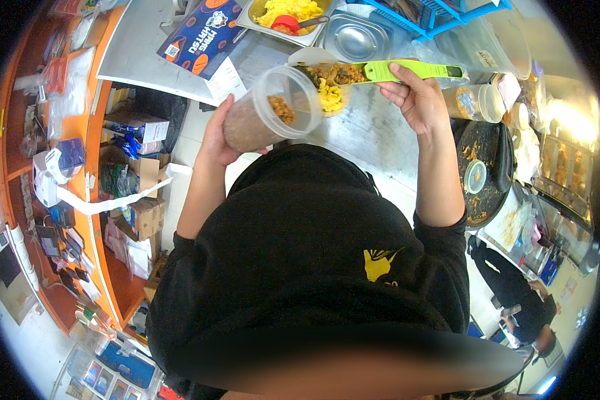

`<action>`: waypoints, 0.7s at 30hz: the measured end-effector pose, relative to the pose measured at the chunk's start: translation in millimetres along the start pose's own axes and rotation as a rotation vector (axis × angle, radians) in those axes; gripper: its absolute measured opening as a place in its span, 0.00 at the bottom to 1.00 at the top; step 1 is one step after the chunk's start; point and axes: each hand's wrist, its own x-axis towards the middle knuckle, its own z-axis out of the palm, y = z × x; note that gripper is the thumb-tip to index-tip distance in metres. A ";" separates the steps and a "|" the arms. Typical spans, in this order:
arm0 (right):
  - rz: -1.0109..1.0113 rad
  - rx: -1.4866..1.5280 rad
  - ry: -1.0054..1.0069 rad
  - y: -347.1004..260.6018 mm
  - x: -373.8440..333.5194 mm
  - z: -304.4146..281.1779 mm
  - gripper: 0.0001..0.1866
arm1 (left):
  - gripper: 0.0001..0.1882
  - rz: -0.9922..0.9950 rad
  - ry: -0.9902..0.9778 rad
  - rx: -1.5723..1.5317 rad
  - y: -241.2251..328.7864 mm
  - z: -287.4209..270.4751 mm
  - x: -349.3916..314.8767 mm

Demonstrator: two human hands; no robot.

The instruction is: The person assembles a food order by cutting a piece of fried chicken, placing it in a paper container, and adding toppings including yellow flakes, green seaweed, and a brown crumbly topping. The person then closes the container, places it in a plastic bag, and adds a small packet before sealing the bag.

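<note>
My left hand point(221, 137) is wrapped round a clear plastic tub point(247, 125), tilted so that its round open mouth faces right. Brown crumbly food point(281, 110) shows inside it. With my right hand point(415, 93) I grip a bright green utensil point(417, 69), long and flat, held nearly level. Its left end reaches over a bowl of food point(337, 75), brown pieces with yellow egg point(330, 97). Whether the utensil is tongs or a spoon I cannot tell, since its working end is not clear. The tub's rim partly covers the bowl.
A metal pan point(247, 19) of scrambled egg with a red scoop point(287, 25) stands at the back, beside an empty steel pan point(357, 39). Blue basket point(440, 27) at back right, lidded tubs point(477, 102) and a black tray point(483, 190) at right. Another person point(527, 320) is lower right.
</note>
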 end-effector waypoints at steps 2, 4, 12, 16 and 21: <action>-0.009 0.019 0.025 5.4 7.4 -8.7 0.15 | 0.37 0.042 0.044 -0.017 3.5 -9.0 -6.3; -0.014 0.023 0.060 15.0 14.9 -14.3 0.15 | 0.37 0.080 0.072 -0.046 6.1 -16.3 -11.1; -0.002 0.028 0.093 47.1 37.8 -14.2 0.15 | 0.36 0.163 0.049 -0.112 13.0 -27.3 -21.7; 0.021 0.003 0.086 46.8 38.5 -7.3 0.13 | 0.36 0.156 0.043 -0.122 12.0 -26.7 -22.9; -0.138 -0.269 0.038 57.9 18.9 14.3 0.11 | 0.36 0.139 0.060 -0.120 10.1 -27.6 -23.4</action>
